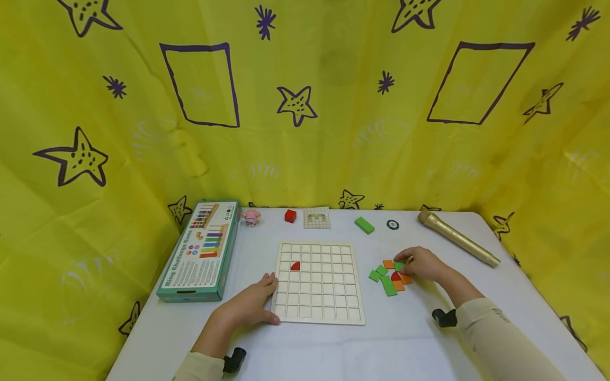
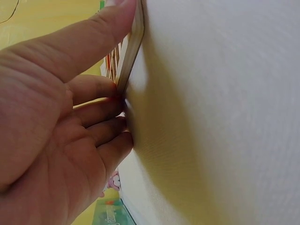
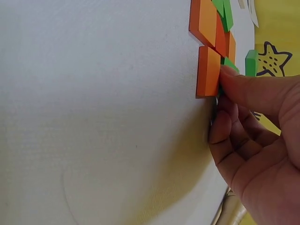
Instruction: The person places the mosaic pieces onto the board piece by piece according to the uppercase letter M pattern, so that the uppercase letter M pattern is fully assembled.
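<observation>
The left hand [image 1: 248,307] rests against the near left corner of the wooden grid board [image 1: 318,282], thumb pressed along its edge and fingers curled loosely at its side, steadying rather than clasping it. The board lies flat at the middle of the desk [image 1: 381,344]; one red quarter-round piece [image 1: 295,266] sits in a cell near its left edge. The right hand [image 1: 424,263] is down on a cluster of green and orange tiles [image 1: 388,278] just right of the board, fingers bent, its thumb touching an orange tile [image 3: 208,70]; whether it actually pinches a tile I cannot tell. Along the far edge lie a red cube [image 1: 290,216], a green block [image 1: 364,225] and a gold microphone [image 1: 457,237]; a game box [image 1: 202,250] lies at the left edge.
</observation>
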A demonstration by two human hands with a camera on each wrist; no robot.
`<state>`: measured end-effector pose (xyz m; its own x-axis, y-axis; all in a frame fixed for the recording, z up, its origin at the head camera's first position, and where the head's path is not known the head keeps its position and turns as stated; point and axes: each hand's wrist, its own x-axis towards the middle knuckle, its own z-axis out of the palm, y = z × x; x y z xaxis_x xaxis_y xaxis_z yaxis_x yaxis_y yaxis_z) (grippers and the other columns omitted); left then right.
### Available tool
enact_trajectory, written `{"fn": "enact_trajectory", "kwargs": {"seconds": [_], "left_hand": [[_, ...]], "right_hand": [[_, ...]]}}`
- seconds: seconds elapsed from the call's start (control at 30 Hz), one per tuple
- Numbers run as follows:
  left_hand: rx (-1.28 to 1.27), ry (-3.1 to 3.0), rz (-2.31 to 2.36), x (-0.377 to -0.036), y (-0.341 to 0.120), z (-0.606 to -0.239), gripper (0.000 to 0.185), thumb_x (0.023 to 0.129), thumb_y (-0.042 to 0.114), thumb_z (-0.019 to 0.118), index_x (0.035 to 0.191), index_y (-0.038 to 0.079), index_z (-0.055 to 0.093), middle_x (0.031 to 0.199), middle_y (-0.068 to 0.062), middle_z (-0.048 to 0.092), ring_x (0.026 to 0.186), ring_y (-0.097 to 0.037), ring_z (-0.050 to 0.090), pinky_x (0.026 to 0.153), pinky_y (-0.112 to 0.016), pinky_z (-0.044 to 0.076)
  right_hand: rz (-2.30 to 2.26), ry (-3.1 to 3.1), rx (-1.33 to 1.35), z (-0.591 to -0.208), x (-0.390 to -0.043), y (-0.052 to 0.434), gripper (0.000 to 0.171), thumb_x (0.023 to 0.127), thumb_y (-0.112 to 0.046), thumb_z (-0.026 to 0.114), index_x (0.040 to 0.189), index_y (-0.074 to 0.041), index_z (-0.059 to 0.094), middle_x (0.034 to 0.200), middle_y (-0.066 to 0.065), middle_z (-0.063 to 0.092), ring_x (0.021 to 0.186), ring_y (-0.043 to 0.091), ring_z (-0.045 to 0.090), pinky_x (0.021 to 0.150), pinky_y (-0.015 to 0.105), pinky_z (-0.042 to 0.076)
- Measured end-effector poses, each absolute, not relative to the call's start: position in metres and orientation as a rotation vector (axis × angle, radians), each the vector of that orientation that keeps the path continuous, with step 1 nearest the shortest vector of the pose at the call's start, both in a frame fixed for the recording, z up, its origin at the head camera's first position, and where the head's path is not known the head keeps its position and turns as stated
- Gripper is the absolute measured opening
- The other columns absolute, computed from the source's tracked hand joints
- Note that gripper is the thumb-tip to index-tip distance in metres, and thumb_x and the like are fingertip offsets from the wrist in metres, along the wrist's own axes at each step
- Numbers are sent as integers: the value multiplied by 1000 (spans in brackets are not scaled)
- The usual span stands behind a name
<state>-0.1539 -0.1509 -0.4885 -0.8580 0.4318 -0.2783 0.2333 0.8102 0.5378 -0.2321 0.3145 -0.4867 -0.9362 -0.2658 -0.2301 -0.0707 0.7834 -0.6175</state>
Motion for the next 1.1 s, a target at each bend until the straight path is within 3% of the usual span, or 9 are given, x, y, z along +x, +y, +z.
{"fn": "enact_trajectory", "kwargs": {"seconds": [0.5, 0.8, 1.1], "left_hand": [[541, 2607, 700, -153, -153, -489, 100, 75, 34, 88, 152, -3, 38, 163, -16, 27, 151, -33, 20, 120, -50, 25], [537, 2596, 699, -154, -152, -488, 100, 75, 34, 88, 153, -3, 37, 163, -15, 26, 152, -33, 19, 120, -50, 25], [523, 2600, 684, -156, -153, -491, 101, 75, 35, 88, 154, -1, 36, 164, -13, 25, 152, -31, 18, 120, -49, 24]], "right_hand": [[-986, 2679, -264, -491, -229, 317, 18, 86, 0, 73, 104, -1, 73, 95, 5, 68, 87, 21, 58, 77, 32, 52], [-1008, 2710, -278, -493, -233, 328, 16, 89, -6, 72, 105, -4, 76, 101, 6, 71, 92, 22, 59, 82, 36, 52], [-1037, 2753, -239, -480, -240, 326, 21, 93, -11, 71, 111, 0, 73, 102, 9, 72, 90, 22, 63, 80, 35, 52]]}}
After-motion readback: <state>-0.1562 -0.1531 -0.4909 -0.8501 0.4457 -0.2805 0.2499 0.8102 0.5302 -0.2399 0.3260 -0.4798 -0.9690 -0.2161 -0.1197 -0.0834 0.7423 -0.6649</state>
